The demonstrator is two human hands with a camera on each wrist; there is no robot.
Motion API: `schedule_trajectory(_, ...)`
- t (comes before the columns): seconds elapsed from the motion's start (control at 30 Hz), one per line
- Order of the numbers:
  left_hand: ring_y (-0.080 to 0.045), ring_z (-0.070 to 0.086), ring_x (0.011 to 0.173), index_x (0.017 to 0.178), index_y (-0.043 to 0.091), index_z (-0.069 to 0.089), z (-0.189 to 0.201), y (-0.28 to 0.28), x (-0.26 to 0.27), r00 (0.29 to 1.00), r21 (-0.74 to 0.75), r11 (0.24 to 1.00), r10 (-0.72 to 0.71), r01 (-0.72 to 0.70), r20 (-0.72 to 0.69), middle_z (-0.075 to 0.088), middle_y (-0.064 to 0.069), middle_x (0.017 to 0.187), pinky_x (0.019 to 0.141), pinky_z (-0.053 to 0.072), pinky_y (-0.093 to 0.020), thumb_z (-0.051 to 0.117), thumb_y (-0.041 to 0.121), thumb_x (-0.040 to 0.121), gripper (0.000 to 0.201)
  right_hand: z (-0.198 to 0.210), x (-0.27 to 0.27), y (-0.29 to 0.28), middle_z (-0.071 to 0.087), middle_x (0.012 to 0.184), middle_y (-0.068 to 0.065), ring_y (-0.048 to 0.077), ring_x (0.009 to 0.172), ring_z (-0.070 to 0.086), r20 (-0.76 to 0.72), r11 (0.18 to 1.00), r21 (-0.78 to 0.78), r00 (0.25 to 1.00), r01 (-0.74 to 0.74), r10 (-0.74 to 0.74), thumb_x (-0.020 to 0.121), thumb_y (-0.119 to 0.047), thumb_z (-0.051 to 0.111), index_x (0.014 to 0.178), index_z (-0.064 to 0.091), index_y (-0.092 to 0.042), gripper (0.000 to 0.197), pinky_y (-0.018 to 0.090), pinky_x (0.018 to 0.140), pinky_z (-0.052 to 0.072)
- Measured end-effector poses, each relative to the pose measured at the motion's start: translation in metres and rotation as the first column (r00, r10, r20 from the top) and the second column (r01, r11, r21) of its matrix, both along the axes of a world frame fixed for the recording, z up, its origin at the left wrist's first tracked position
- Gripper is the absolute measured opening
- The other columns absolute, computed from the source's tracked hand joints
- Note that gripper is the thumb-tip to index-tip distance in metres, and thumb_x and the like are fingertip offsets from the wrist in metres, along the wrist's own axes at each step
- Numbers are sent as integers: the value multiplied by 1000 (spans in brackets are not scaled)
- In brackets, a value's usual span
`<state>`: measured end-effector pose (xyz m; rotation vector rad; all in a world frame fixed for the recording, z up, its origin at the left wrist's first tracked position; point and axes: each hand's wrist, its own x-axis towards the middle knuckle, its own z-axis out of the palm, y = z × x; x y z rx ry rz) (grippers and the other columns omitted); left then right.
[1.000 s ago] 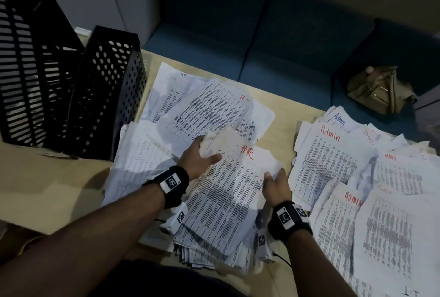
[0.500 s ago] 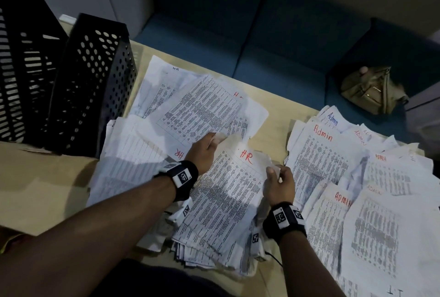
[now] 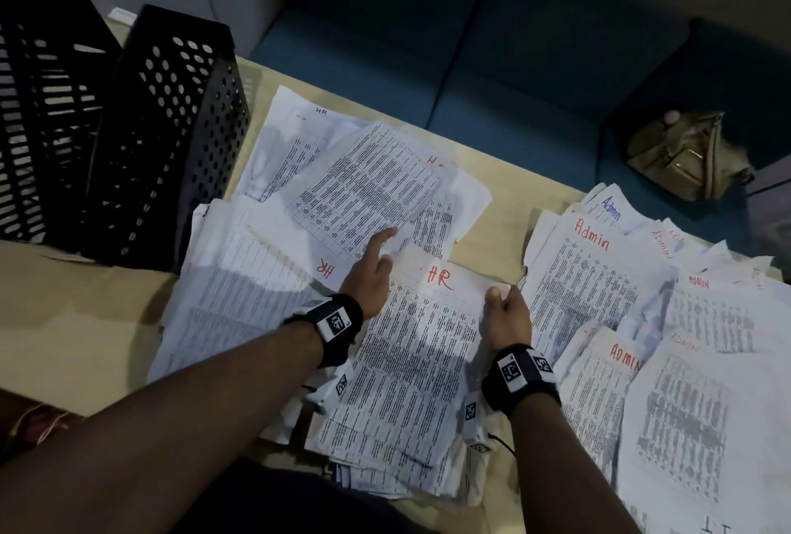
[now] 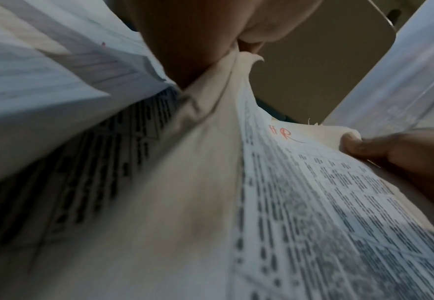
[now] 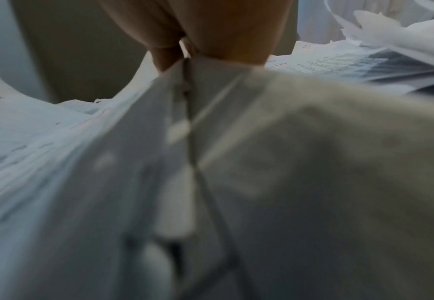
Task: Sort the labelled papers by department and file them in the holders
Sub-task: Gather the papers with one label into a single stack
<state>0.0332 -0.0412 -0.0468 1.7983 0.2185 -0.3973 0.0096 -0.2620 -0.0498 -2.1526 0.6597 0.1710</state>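
Note:
A thick stack of printed sheets marked HR (image 3: 421, 366) in red lies on the table in front of me. My left hand (image 3: 376, 264) holds its top left corner; the left wrist view shows thumb and finger pinching that paper edge (image 4: 236, 60). My right hand (image 3: 501, 298) pinches the top right corner, seen close in the right wrist view (image 5: 185, 58) and in the left wrist view (image 4: 390, 154). More HR sheets (image 3: 364, 186) lie spread beyond the stack. Two black perforated holders (image 3: 171, 139) stand at the far left.
A loose pile of sheets marked Admin (image 3: 599, 276) covers the table's right side. A blue sofa (image 3: 471, 41) runs behind the table, with a tan bag (image 3: 685, 152) on it. Bare tabletop (image 3: 77, 319) shows at the near left.
My left hand has moved from flat on the stack to its top left corner. My right hand has slid up to the top right corner and pinched it.

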Motion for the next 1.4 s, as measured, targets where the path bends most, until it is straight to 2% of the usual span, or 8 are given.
schedule_trajectory(0.2,-19,53,120,128,30,55,12,-1,18,983,57,986,-163,158,90,58,-3,134,98,42,-31,56,34,96,32,0,-7,20,55,120,23,39,109,54,-61,995,-43,994,87,-89,101,-29,37,126,43,-2,37,35,84,38)
schedule_trajectory(0.4,-13,46,48,138,38,41,9,6,26,976,114,971,-214,208,45,58,-4,128,39,41,-25,40,5,98,53,-9,-20,23,61,101,18,35,95,58,2,997,-50,999,53,-53,85,-52,36,101,54,-6,52,37,81,46)
schedule_trajectory(0.5,-8,33,41,135,37,44,6,6,20,972,47,972,-233,232,23,53,-3,136,36,32,-19,39,-1,93,57,0,-14,18,60,108,10,26,101,56,26,998,-59,1000,17,-15,89,-44,43,110,58,-7,46,33,87,44)
schedule_trajectory(0.83,-9,60,99,89,9,54,3,10,7,998,-23,1000,12,-11,58,64,3,108,90,45,-29,70,16,85,17,-12,3,0,59,85,7,30,80,58,43,1000,14,999,4,-5,85,-49,40,95,55,-25,30,36,71,48)
schedule_trajectory(1.0,0,57,96,103,20,59,-2,13,-1,993,2,1000,9,-9,118,65,4,110,84,43,-18,68,14,87,20,-9,-2,9,60,97,-2,15,76,59,19,996,16,996,-86,85,97,-18,41,124,48,-39,34,18,72,52)
schedule_trajectory(1.07,-9,58,100,113,23,62,-3,12,-2,989,36,998,-51,46,138,65,1,113,86,42,-19,66,15,89,26,-10,-3,15,62,108,12,26,89,61,19,990,-16,990,-141,141,93,-31,43,120,47,-44,31,33,89,52)
schedule_trajectory(1.2,-18,62,92,95,7,68,-7,9,-4,975,150,987,-94,64,200,66,-7,101,81,51,-27,65,16,89,12,-5,-4,17,42,126,7,0,88,46,5,980,-98,985,-174,175,90,-15,54,128,50,-19,39,21,89,33)
schedule_trajectory(1.4,-15,60,97,112,15,65,-7,14,-6,974,171,980,-129,97,187,64,-4,106,89,48,-24,54,8,94,22,-5,-10,19,39,125,5,0,75,48,-43,928,-195,948,-318,316,94,-29,54,112,64,-23,21,40,92,48)
